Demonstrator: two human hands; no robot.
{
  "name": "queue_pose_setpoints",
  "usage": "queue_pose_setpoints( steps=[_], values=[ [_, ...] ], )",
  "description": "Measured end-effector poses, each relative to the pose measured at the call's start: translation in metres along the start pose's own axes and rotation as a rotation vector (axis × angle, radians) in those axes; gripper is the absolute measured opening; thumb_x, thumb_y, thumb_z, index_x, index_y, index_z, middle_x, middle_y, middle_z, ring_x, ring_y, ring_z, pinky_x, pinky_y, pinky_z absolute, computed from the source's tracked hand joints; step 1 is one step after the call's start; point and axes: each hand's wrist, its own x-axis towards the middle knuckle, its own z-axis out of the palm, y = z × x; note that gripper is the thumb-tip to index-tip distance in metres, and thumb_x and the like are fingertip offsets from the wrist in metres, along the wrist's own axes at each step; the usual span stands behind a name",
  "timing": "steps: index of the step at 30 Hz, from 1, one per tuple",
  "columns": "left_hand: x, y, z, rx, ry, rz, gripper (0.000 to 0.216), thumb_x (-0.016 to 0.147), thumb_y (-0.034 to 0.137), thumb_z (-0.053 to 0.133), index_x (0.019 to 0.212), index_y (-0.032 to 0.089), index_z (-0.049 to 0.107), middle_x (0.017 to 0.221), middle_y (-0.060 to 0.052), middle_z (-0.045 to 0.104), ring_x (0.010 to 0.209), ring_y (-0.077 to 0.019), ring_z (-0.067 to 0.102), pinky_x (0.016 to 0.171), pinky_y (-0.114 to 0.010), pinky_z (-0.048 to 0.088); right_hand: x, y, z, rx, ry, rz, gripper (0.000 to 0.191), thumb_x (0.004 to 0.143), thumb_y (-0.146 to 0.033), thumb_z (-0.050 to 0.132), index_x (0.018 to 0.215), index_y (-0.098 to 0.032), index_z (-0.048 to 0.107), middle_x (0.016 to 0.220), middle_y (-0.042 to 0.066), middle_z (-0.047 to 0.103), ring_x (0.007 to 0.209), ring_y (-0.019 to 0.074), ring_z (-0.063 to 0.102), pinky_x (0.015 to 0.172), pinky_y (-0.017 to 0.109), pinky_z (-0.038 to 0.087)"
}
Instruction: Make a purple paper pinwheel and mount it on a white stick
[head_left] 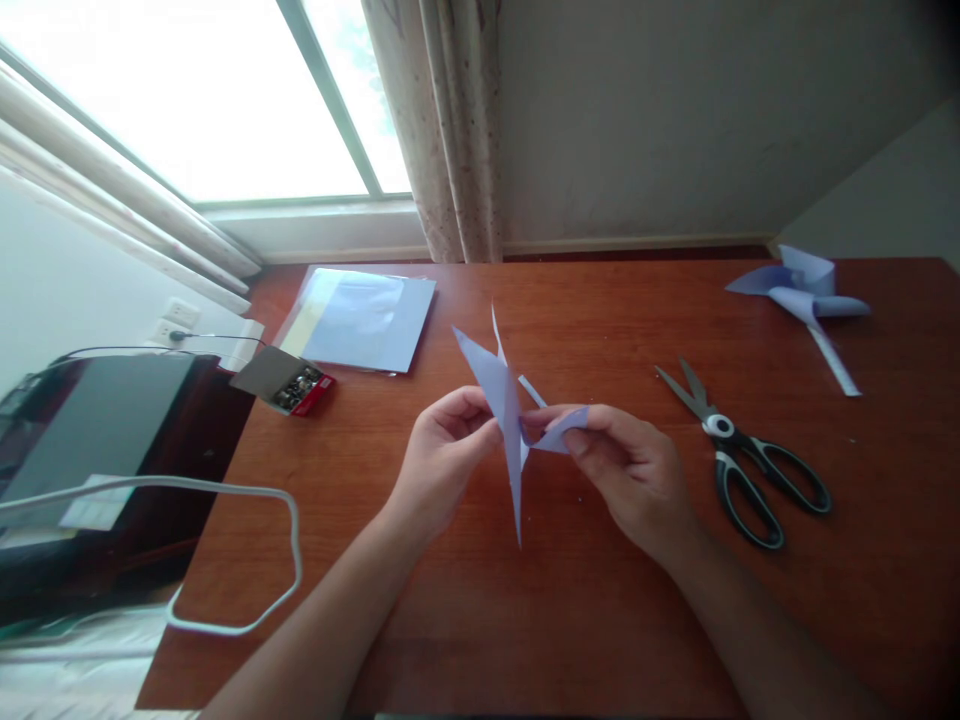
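Observation:
Over the middle of the table I hold a pale purple cut paper sheet nearly edge-on, its pointed corners sticking up and down. My left hand pinches it from the left, the fingertips partly behind the paper. On the other side, my right hand grips a bent flap of the same sheet between thumb and fingers. Just behind the right fingers a narrow paper strip shows. Scissors with black and grey handles lie on the table to the right, blades parted.
A finished-looking paper pinwheel on a strip lies at the far right of the wooden table. At back left are sheets in a clear sleeve and an opened small box of metal bits. A white cable loops over the left edge.

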Motion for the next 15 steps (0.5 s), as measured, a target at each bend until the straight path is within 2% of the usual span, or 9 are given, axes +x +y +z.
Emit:
queue_pose_setpoints(
  steps=[5,9,12,15],
  values=[
    [0.002,-0.005,-0.004,-0.003,-0.023,0.018,0.024,0.076,0.031,0.089,0.086,0.015,0.075,0.081,-0.003,0.075,0.077,-0.0134,0.066,0.072,-0.021,0.051,0.001,-0.002,0.002,0.093,0.040,0.044,0.019,0.101,-0.032,0.062,0.111,-0.031,0.078,0.116,0.002,0.079,0.108,0.0200,0.075,0.093,0.031,0.061],
    [0.004,-0.005,-0.004,-0.023,-0.044,0.052,0.024,0.080,0.033,0.087,0.085,0.015,0.073,0.078,-0.002,0.073,0.073,-0.0117,0.063,0.071,-0.021,0.051,0.002,0.004,0.001,0.226,0.129,0.134,0.017,0.100,-0.036,0.064,0.106,-0.030,0.078,0.111,0.002,0.080,0.100,0.0214,0.076,0.090,0.035,0.061],
    [0.004,-0.002,-0.003,-0.039,-0.029,0.053,0.020,0.081,0.028,0.085,0.084,0.016,0.069,0.082,-0.002,0.074,0.071,-0.0106,0.063,0.068,-0.020,0.050,0.006,0.011,-0.003,0.355,0.260,0.171,0.011,0.094,-0.038,0.071,0.099,-0.030,0.077,0.101,0.001,0.080,0.092,0.0221,0.076,0.079,0.034,0.060],
    [0.004,0.001,-0.003,-0.033,0.038,0.045,0.019,0.081,0.025,0.085,0.085,0.016,0.068,0.083,-0.003,0.076,0.071,-0.0103,0.064,0.068,-0.019,0.051,0.011,0.012,-0.007,0.420,0.430,0.195,0.011,0.088,-0.038,0.078,0.091,-0.029,0.074,0.089,-0.001,0.078,0.081,0.0203,0.074,0.072,0.032,0.057]
  ],
)
